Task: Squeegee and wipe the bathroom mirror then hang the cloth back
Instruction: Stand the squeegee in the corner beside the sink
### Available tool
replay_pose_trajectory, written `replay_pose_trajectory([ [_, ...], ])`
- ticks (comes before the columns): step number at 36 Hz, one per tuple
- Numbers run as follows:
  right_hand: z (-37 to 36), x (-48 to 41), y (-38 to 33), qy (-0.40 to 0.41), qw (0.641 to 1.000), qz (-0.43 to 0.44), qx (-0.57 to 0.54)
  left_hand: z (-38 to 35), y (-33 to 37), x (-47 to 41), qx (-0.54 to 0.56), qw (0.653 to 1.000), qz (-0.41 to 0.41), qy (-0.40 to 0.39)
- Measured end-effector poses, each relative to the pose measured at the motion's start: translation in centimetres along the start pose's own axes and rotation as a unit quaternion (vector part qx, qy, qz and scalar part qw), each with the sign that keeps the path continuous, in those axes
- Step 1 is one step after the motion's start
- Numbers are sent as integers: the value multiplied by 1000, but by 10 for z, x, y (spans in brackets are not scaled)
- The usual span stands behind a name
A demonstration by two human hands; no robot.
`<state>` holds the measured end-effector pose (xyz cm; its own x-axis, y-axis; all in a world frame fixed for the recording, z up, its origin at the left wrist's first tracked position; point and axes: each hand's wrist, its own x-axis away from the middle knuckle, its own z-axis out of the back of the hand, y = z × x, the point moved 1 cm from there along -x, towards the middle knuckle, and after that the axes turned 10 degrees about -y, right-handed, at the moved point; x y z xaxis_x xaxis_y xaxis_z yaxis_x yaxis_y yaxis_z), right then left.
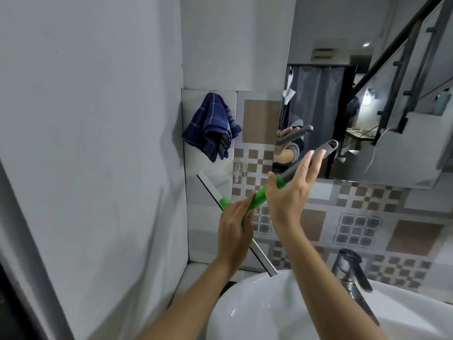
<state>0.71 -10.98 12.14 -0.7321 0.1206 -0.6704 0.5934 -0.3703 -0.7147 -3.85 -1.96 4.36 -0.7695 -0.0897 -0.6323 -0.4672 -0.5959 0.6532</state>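
Observation:
A squeegee (259, 196) with a green neck, grey handle and long pale blade is held slanted in front of the tiled wall, below the mirror's lower left corner. My left hand (234, 225) grips the green neck near the blade. My right hand (290, 192) lies against the grey handle with its fingers spread, thumb over the green part. The mirror (367, 114) hangs at the upper right and reflects the handle and a hand. A dark blue checked cloth (210, 126) hangs on the wall left of the mirror.
A white basin (257, 312) sits below my arms, with a chrome tap (353, 271) at its right. A clear wall hook (239, 169) is fixed under the cloth. A plain grey wall closes in on the left.

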Motion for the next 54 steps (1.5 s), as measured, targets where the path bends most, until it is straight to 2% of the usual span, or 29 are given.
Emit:
replay_pose_trajectory([
  [4,-6,-10,-6,-1,999,-34,-27,1,4,-11,31,999,10,23],
  [12,-13,-15,-8,-38,995,-61,-62,4,-10,-17,11,999,18,32],
  [15,-18,-12,-2,-49,994,-53,-77,6,-14,-13,9,999,29,14],
  [20,-37,2,13,-107,990,-41,-80,6,-38,2,39,994,65,-74],
  [25,-46,7,23,-140,989,-10,-38,7,-41,8,79,987,101,-100],
  [35,-66,14,30,-190,981,28,-35,7,-54,14,157,975,139,-70],
  [40,-77,29,40,-199,979,19,-35,3,-60,22,186,969,152,-65],
  [54,-93,48,47,-208,978,-3,-31,2,-79,36,190,964,179,-44],
])
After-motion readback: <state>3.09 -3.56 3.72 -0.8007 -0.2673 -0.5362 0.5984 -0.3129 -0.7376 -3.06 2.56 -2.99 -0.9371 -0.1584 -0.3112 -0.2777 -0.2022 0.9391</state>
